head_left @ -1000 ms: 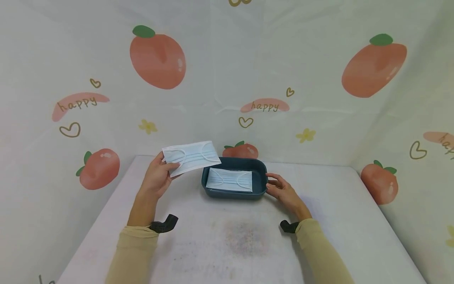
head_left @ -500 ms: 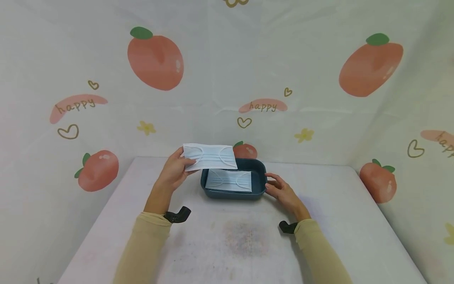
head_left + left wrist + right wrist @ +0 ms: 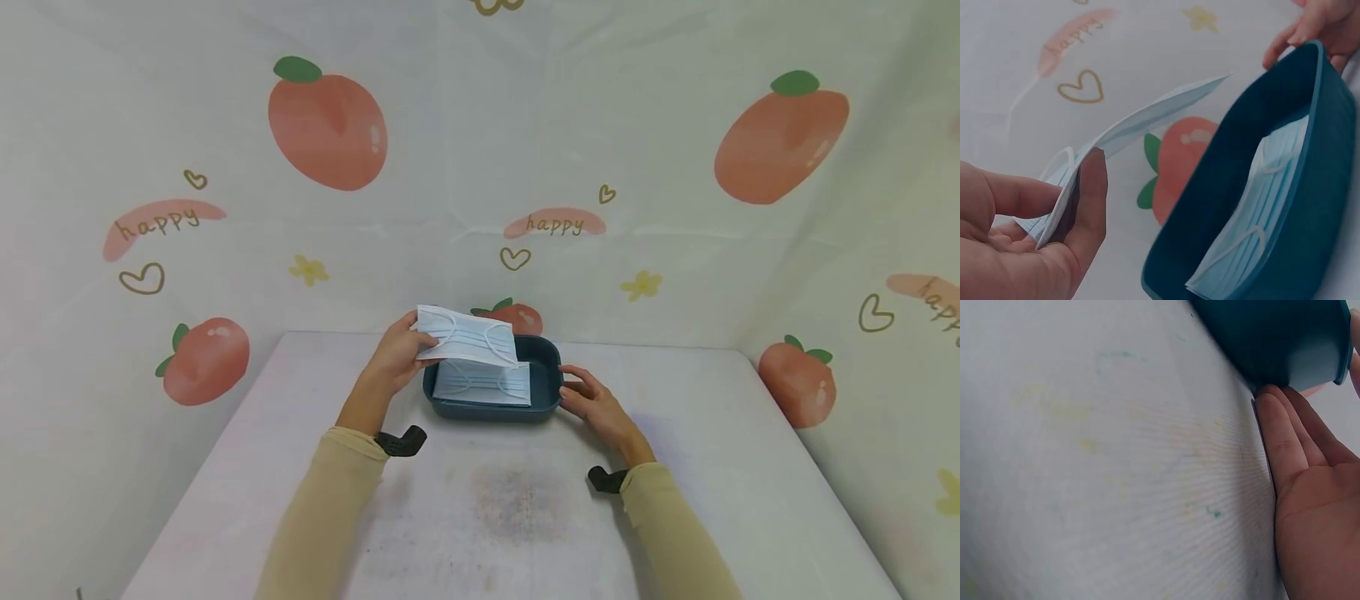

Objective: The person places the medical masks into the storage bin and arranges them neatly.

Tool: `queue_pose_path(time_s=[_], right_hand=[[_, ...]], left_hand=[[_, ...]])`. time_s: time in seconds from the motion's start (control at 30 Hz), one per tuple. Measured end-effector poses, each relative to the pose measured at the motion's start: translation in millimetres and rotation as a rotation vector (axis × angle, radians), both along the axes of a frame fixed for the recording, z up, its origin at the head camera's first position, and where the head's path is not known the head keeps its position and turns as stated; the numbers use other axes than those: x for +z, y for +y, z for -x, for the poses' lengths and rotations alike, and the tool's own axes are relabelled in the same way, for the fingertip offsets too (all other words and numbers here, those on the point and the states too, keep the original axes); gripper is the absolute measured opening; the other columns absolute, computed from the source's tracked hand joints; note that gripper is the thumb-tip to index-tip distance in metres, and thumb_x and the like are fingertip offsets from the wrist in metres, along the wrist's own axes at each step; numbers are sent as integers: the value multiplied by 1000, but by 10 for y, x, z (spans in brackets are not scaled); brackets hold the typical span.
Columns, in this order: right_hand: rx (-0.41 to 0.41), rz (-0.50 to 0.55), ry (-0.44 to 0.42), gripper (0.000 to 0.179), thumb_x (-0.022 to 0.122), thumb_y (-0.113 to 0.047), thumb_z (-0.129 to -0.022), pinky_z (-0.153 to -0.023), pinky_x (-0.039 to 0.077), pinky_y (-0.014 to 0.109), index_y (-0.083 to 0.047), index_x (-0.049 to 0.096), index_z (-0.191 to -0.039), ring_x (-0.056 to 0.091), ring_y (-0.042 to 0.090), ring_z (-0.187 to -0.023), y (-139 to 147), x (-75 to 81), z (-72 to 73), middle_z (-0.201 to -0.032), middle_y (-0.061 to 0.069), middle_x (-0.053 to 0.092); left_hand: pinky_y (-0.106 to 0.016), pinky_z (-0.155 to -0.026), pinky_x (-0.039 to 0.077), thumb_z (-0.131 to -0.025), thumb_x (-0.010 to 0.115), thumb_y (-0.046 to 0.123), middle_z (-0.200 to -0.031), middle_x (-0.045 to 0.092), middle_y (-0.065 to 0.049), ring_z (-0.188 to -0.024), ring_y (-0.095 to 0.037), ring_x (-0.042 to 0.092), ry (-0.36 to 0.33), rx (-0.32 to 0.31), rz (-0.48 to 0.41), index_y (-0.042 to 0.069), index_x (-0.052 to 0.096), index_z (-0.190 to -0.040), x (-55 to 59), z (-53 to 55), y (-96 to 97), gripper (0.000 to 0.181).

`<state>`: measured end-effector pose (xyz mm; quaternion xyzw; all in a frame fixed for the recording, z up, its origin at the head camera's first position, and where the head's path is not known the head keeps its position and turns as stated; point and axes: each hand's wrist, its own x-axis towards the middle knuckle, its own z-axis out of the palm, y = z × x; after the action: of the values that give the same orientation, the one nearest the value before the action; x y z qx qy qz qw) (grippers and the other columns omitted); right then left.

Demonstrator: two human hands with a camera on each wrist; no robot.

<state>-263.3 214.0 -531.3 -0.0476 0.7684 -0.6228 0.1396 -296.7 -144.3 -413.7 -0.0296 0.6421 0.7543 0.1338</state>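
My left hand (image 3: 397,354) pinches a pale blue face mask (image 3: 468,335) by its left end, thumb on one face and fingers behind. The mask is held over the back left part of a dark teal bin (image 3: 491,410). Inside that bin lies another face mask (image 3: 480,390), partly covered in the head view by the held one; whether more lie beneath it cannot be told. In the left wrist view the held mask (image 3: 1160,112) is seen nearly edge-on, beside the bin. My right hand (image 3: 603,417) touches the bin's right end with fairly straight fingers (image 3: 1282,434).
The bin stands on a white, stained table (image 3: 517,500) near its back edge. Behind and at the sides hangs a white curtain (image 3: 450,150) printed with fruit, hearts and flowers. Black wrist devices (image 3: 403,442) sit at both sleeve cuffs.
My left hand has carried the held face mask rightward, from the bin's left side to above the bin. The right hand has stayed at the bin's end, and the bin has not moved.
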Motion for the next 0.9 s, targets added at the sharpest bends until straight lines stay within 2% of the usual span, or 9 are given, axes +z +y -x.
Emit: queue_pose_path(time_s=[0.3, 0.47, 0.7, 0.9], right_hand=[[-2, 22, -1, 58, 63, -41, -100, -119, 42, 49, -28, 42, -153, 62, 25, -128, -11, -14, 9, -153, 20, 47], [-4, 16, -6, 58, 63, -42, -100, -119, 42, 49, -30, 42, -152, 62, 27, -129, -21, -11, 8, -154, 19, 47], [0, 29, -6, 58, 63, -42, -100, -120, 41, 50, -29, 42, -152, 60, 29, -132, -27, 5, -1, -154, 20, 46], [-14, 18, 2, 56, 64, -42, -100, -119, 42, 50, -30, 44, -151, 62, 27, -129, -26, 24, -12, -153, 19, 48]], left_hand=[[-53, -119, 42, -96, 45, -9, -164, 32, -13, -137, -30, 45, -42, -15, 46, 11, 17, -164, -163, 93, 78, 76], [-54, -114, 46, -94, 47, -9, -159, 38, -16, -131, -29, 48, -47, -31, 92, 10, 23, -162, -248, 104, 168, 74], [-51, -115, 46, -94, 49, -8, -162, 34, -15, -133, -29, 45, -53, -47, 126, 9, 23, -162, -334, 106, 293, 76], [-49, -114, 47, -93, 48, -8, -160, 38, -16, -132, -29, 48, -56, -55, 156, 9, 24, -162, -408, 112, 344, 75]])
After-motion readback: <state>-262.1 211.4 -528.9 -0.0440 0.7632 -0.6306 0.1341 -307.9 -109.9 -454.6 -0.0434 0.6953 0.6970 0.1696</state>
